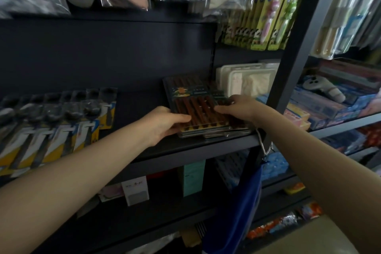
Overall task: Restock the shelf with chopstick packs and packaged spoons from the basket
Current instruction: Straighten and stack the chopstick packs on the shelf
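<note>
Dark shelf [185,146]: both hands on chopstick pack [195,107].

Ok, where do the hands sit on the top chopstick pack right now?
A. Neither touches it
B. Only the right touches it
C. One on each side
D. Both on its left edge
C: the left hand grips the left side of the chopstick pack and the right hand rests on its right side.

Bare forearms — sleeveless, no jewellery
</note>
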The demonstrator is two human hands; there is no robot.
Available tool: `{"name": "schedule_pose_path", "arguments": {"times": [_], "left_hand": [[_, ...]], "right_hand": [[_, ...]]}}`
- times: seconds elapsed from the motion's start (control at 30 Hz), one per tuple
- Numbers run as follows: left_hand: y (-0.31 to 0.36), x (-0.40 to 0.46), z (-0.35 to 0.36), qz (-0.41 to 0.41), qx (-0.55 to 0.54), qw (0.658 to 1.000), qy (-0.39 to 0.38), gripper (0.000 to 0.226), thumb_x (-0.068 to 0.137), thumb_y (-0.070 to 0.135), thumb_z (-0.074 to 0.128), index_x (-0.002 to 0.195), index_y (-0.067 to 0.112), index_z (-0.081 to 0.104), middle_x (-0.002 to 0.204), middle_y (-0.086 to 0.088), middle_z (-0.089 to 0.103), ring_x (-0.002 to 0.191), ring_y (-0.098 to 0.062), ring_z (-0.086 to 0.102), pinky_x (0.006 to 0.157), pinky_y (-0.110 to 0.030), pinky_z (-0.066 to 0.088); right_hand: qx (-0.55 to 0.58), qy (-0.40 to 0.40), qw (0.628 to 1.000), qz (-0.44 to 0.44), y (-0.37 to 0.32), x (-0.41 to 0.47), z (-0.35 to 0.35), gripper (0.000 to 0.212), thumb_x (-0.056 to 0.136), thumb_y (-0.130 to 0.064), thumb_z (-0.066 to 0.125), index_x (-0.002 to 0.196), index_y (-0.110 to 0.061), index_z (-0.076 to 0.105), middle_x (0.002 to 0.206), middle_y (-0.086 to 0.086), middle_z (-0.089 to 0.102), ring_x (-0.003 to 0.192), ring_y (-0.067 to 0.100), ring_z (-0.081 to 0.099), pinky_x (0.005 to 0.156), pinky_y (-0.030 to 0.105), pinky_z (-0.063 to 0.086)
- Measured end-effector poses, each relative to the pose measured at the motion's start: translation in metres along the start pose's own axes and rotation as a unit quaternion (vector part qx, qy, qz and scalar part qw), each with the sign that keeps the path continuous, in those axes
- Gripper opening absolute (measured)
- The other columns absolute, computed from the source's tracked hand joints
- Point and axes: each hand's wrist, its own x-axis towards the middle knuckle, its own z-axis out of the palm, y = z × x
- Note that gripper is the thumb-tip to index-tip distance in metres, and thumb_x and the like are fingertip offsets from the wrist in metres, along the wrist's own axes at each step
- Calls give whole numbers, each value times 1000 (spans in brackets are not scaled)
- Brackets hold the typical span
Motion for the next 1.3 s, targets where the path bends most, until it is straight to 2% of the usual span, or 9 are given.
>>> {"name": "schedule_pose_path", "arguments": {"times": [0.17,0.53,0.67,0.73,0.8,0.93,1.07,1.23,1.3], "left_hand": [[3,4,-5,-19,-7,999,29,20,84,10,63,102,4,63,114,-12,65,110,-22,58,107,-36,38],[6,-15,18,-51,2,999,6,23,92,15,53,112,5,60,106,-12,65,91,-22,63,74,-32,50],[-13,-36,13,-37,199,977,-61,75,69,59,67,127,14,49,126,-3,59,112,-17,57,98,-36,44],[-21,-43,19,-1,247,968,-41,72,71,64,59,129,24,47,126,5,57,114,-14,54,104,-36,40],[-29,-52,28,28,201,979,-1,53,83,55,52,127,27,47,118,10,59,107,-10,56,99,-31,42],[-51,-82,45,60,134,989,17,89,63,72,47,140,32,31,139,13,46,125,-8,45,109,-36,34],[-64,-101,59,57,-23,998,4,51,67,51,59,116,39,51,114,19,62,107,-3,58,99,-30,43],[-65,-88,51,-11,-153,988,16,109,38,65,79,133,24,43,133,-2,55,114,-24,58,96,-45,48],[-59,-86,52,-1,-119,993,-21,91,46,66,75,122,21,56,122,-2,64,107,-21,62,92,-39,51]], "right_hand": [[157,-40,985,60,-4,1,6,56,82,-40,65,125,-8,50,120,0,55,108,19,52,98,34,40],[281,-43,954,98,-3,-18,16,30,91,-17,57,117,-2,55,95,12,66,81,24,64,71,34,54],[203,4,978,41,20,-38,18,40,84,-40,64,109,-8,58,98,7,66,87,21,64,77,32,53],[267,6,962,55,22,-42,20,47,81,-42,66,114,-10,55,101,8,67,89,24,66,80,36,55],[340,-24,937,83,21,-46,23,50,81,-37,69,118,-10,52,98,10,68,80,24,67,70,36,58],[359,-99,923,98,25,-57,14,34,80,-36,69,101,-10,64,83,9,72,69,24,69,69,38,59],[401,-179,892,109,25,-59,-2,27,85,-39,60,81,-14,67,68,6,73,57,19,70,62,35,59],[426,-211,876,87,39,-74,1,24,79,-31,57,85,-11,69,76,9,72,67,25,68,70,35,57],[457,-195,866,62,48,-79,-2,33,87,-28,52,68,-11,73,65,8,71,57,22,68,56,28,58]]}}
